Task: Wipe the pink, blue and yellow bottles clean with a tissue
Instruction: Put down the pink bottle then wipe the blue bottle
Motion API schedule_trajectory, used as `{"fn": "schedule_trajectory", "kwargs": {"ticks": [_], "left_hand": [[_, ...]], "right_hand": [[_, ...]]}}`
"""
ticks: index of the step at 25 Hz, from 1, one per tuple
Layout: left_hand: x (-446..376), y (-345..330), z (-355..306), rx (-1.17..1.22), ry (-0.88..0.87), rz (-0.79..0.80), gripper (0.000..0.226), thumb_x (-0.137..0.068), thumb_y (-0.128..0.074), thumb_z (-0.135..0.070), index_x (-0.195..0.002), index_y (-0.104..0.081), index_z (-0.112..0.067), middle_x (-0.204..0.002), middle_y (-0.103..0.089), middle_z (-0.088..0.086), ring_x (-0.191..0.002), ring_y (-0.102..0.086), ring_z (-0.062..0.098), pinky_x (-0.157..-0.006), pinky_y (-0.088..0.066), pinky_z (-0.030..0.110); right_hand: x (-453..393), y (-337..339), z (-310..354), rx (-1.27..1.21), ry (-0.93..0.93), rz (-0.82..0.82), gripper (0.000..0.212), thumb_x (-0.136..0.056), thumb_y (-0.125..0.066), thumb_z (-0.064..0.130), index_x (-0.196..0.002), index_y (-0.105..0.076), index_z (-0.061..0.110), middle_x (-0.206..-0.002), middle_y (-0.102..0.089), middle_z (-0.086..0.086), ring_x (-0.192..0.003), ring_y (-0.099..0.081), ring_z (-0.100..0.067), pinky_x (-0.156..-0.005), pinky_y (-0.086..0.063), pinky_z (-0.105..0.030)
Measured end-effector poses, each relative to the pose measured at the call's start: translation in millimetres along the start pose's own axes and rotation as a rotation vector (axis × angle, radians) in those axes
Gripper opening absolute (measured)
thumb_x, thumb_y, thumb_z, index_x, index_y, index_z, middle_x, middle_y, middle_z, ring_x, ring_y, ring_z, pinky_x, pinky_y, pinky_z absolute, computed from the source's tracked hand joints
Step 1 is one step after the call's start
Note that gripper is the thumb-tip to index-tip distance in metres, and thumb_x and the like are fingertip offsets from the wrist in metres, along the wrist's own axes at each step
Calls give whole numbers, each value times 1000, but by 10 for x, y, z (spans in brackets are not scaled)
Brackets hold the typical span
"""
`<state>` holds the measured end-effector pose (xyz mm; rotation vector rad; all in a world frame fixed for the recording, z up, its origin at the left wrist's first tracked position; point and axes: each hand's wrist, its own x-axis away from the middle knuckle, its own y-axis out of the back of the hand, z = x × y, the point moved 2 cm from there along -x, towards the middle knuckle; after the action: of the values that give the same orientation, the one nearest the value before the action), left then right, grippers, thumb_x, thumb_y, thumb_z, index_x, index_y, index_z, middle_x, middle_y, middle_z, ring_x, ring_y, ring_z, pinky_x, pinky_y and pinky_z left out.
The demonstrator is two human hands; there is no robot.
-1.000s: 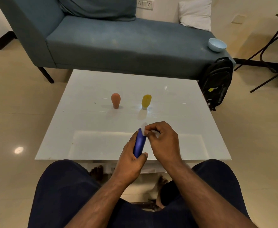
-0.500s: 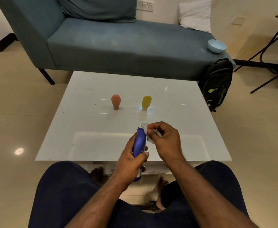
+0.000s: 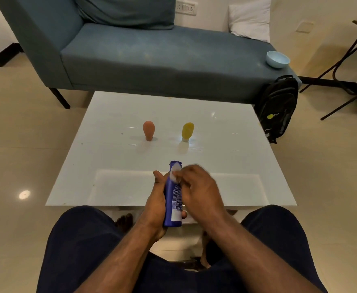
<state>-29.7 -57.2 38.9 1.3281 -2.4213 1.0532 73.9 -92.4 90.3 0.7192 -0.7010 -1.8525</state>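
My left hand (image 3: 155, 205) grips the blue bottle (image 3: 172, 199) from the left, holding it lengthwise above the white table's (image 3: 114, 157) near edge, label side up. My right hand (image 3: 200, 192) presses a small white tissue (image 3: 175, 172) against the bottle's far end and looks motion-blurred. The pink bottle (image 3: 148, 130) stands cap-down at the table's middle left. To its right, the yellow bottle (image 3: 187, 131) stands cap-down too. Both are apart from my hands.
A blue-grey sofa (image 3: 152, 56) runs behind the table, with a pale blue bowl (image 3: 277, 59) on its right end and a white pillow (image 3: 249, 19). A black backpack (image 3: 279, 107) leans at the table's far right corner. My knees sit below the near edge.
The blue bottle has been turned so its printed label faces up and its far end shows more. My right hand has slid the tissue along that upper end.
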Motion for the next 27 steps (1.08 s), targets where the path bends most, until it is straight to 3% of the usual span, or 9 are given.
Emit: {"fn": "schedule_trajectory", "kwargs": {"ticks": [3, 8, 11, 14, 16, 19, 22, 25, 27], "left_hand": [[31, -9, -15, -33, 37, -1, 72, -77, -31, -73, -114, -65, -21, -82, -73, 13, -65, -69, 22, -54, -60, 33], [39, -9, -7, -26, 30, -10, 68, -96, -21, -65, -121, -63, -18, -86, -78, 10, -71, -75, 23, -58, -61, 32], [23, -19, -1, -69, 26, -26, 73, -86, -25, -72, -121, -63, -20, -84, -74, 12, -69, -70, 22, -56, -59, 32], [3, -3, 6, -50, 26, -27, 76, -79, -31, -74, -122, -63, -20, -83, -71, 14, -68, -68, 23, -56, -59, 33], [5, 1, -3, 6, 25, -15, 78, -78, -33, -73, -122, -64, -17, -88, -74, 15, -72, -71, 26, -61, -60, 35], [-9, 31, -17, 97, 22, -25, 74, -79, -34, -70, -120, -66, -17, -95, -77, 15, -78, -74, 28, -66, -62, 38], [-34, 27, -20, 131, 37, -25, 72, -81, -37, -70, -121, -66, -17, -94, -75, 15, -76, -72, 27, -64, -61, 38], [-41, 19, 7, 113, 60, -22, 68, -86, -35, -68, -121, -66, -18, -93, -76, 14, -75, -73, 27, -63, -62, 38], [-57, 57, 19, 139, 93, -43, 70, -87, -35, -69, -121, -66, -15, -97, -77, 14, -81, -75, 29, -71, -62, 42]], "right_hand": [[-215, 52, -69, 59, -20, -41, 19, -93, -57, 21, -108, -68, 17, -103, -62, 4, -96, -55, -9, -89, -50, -29], [158, -64, 97, -13, -18, 94, 11, -94, -52, 26, -101, -60, 23, -96, -49, 16, -86, -50, 1, -80, -44, -16], [-50, 65, 4, 28, -46, 78, 14, -91, -58, 28, -103, -62, 22, -98, -50, 14, -89, -50, 0, -77, -43, -14], [-208, 128, -3, 266, 76, -6, 23, -85, -67, 21, -107, -69, 17, -103, -62, 1, -99, -51, -17, -82, -48, -26], [-60, 72, 51, 281, 132, 3, 23, -81, -68, 24, -104, -70, 18, -99, -68, -2, -95, -54, -21, -82, -50, -33], [217, 26, 109, 129, 116, 55, 25, -85, -58, 32, -103, -69, 19, -99, -69, 0, -91, -59, -16, -85, -49, -28], [53, 80, 12, 165, 122, 6, 28, -87, -50, 34, -95, -71, 17, -92, -71, 1, -86, -60, -16, -80, -47, -26], [-8, 48, -47, 129, 27, 7, 21, -94, -52, 32, -104, -66, 20, -95, -64, 7, -85, -54, -3, -79, -37, -9], [166, -23, 53, 73, 10, 54, 15, -95, -55, 30, -104, -65, 23, -94, -60, 10, -85, -54, 0, -80, -40, -8]]}}
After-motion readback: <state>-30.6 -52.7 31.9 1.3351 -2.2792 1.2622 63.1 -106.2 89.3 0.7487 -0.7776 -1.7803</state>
